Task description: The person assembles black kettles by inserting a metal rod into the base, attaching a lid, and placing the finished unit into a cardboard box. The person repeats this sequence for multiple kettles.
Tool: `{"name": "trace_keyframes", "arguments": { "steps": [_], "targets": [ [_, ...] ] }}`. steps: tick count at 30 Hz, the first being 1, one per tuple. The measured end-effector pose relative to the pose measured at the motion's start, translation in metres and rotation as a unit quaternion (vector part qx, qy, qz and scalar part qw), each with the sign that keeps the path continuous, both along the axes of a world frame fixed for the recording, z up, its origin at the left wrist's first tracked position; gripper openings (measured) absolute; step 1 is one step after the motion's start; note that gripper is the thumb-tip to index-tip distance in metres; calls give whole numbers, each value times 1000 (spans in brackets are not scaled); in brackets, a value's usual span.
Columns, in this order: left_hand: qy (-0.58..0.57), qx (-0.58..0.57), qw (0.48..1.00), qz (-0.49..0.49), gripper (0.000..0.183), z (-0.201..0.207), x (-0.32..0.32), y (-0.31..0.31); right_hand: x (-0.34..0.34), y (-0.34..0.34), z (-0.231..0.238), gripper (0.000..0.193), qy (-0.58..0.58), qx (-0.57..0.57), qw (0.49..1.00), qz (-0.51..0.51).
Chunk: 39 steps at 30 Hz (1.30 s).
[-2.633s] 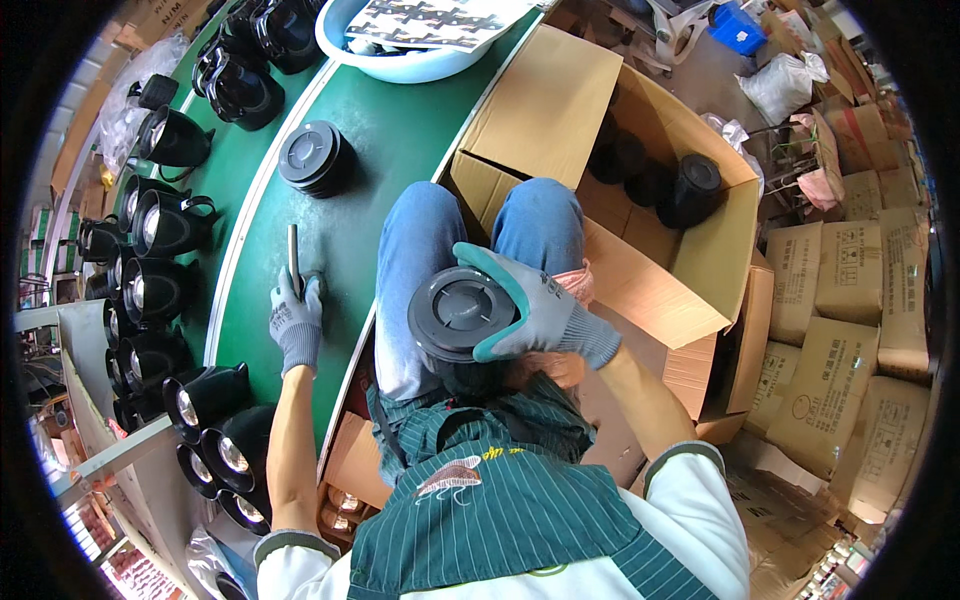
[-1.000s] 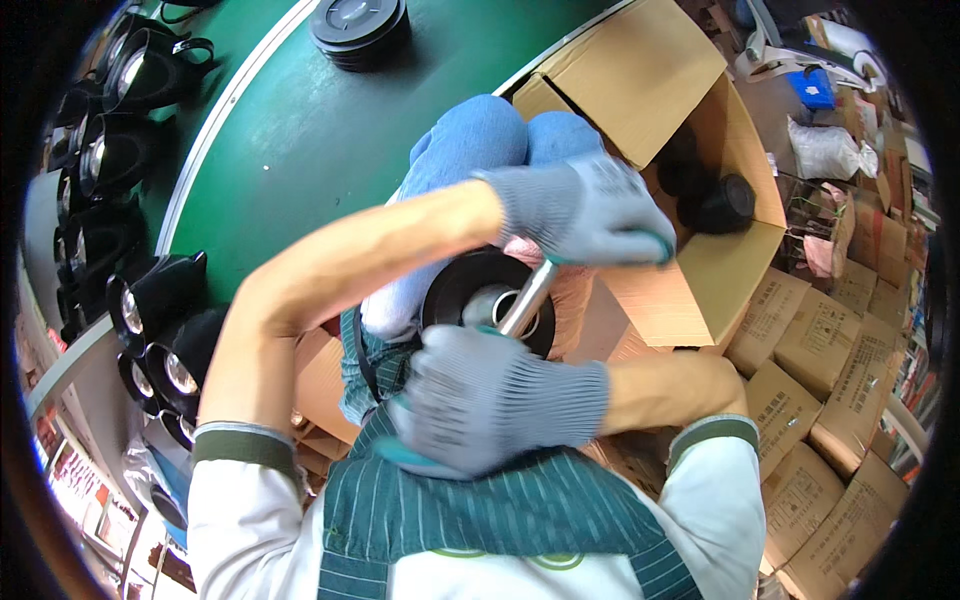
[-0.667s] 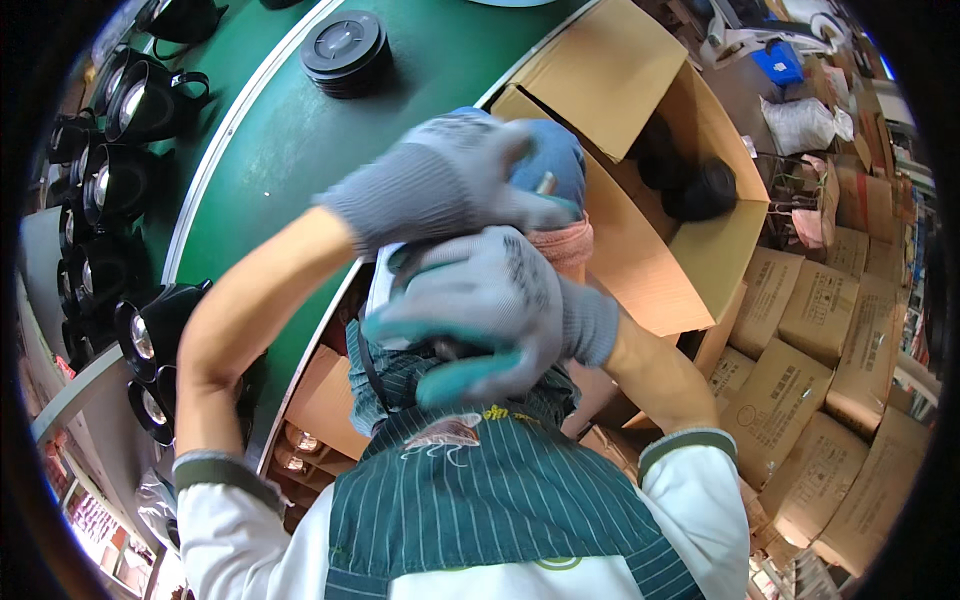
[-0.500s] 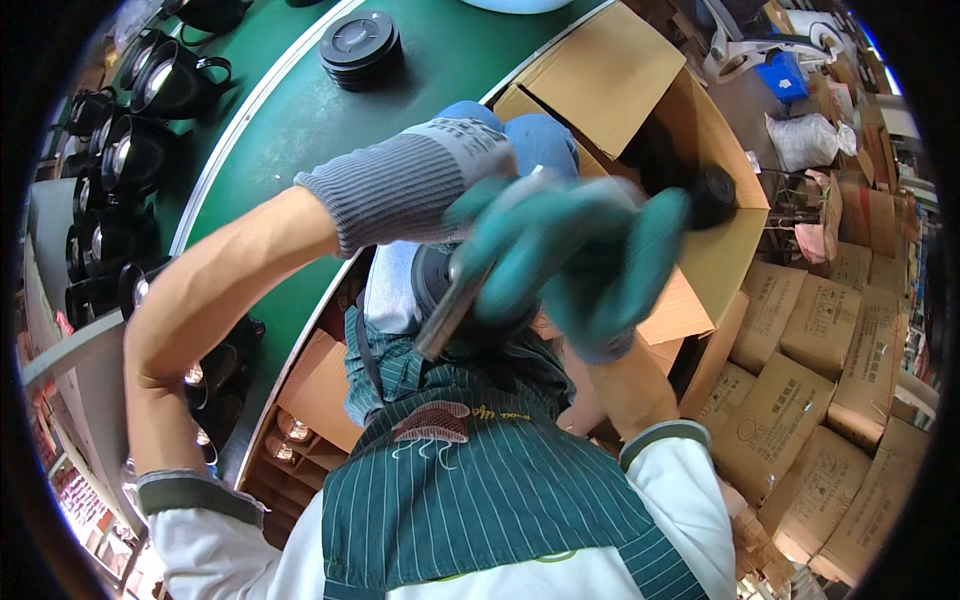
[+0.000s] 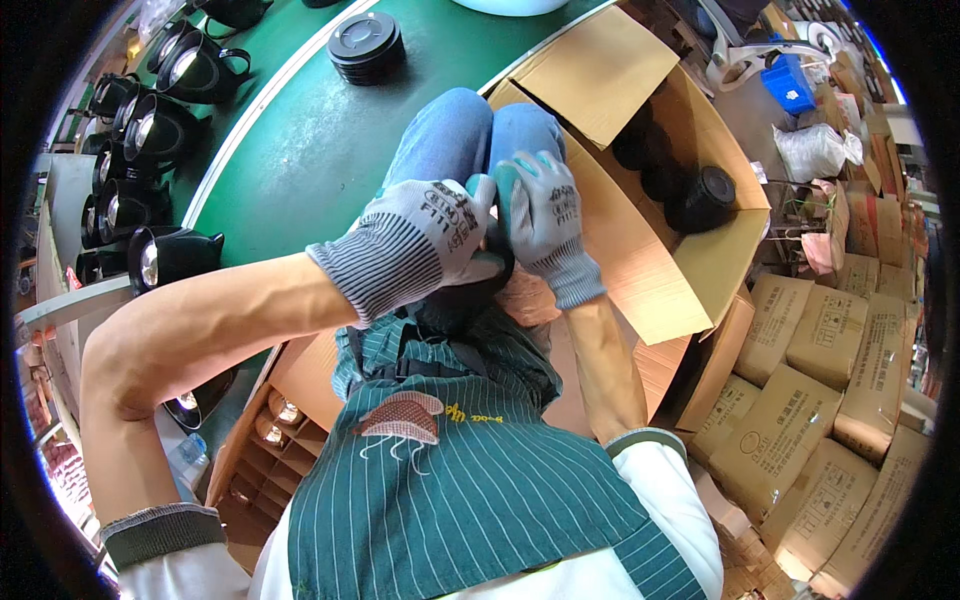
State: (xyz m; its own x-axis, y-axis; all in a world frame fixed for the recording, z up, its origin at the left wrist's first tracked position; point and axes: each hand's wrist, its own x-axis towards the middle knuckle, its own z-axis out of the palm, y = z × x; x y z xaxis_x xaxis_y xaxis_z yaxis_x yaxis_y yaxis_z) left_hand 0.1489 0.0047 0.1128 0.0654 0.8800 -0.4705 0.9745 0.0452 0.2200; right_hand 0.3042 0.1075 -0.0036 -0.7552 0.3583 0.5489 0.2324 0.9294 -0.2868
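In grey gloves with teal palms, my two hands meet over my lap in front of the striped apron. My left hand is closed, its thumb and fingers around a black part, mostly covered by the gloves. Close against it, my right hand has its fingers curled over the upper side of the same part. The part's full shape is hidden. Beyond my knees, a short stack of round black lids stands on the green work surface.
Black jugs with handles line the left side. At my right, an open carton holds several black cylindrical parts. Sealed cartons are piled farther right. A divided box with shiny round pieces sits low at left.
My right hand, blurred earlier near a metal bar-shaped piece, has drawn back and turned knuckles up beside my left. The metal piece no longer shows. My left hand has come lower and nearer.
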Motion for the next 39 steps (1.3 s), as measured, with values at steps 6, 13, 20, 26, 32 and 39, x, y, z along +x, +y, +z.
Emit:
{"name": "trace_keyframes", "arguments": {
  "steps": [6,13,20,26,32,39],
  "targets": [
    [-34,261,916,-304,96,-59,-82,3,13,-48,36,18,-84,-17,989,-117],
    [-263,335,904,33,89,-53,-85,-14,18,-41,37,102,95,-231,967,-50],
    [90,318,864,379,59,-179,-187,-120,13,-47,58,93,-106,-319,942,9],
    [176,321,813,452,74,-167,-180,-127,-9,-6,107,95,101,-348,932,-13],
    [-80,637,762,85,99,-77,-150,-100,-130,45,70,61,305,-804,498,107],
    [-29,613,706,353,57,-3,-264,-27,-251,66,23,70,163,-809,510,243]
  ]
}}
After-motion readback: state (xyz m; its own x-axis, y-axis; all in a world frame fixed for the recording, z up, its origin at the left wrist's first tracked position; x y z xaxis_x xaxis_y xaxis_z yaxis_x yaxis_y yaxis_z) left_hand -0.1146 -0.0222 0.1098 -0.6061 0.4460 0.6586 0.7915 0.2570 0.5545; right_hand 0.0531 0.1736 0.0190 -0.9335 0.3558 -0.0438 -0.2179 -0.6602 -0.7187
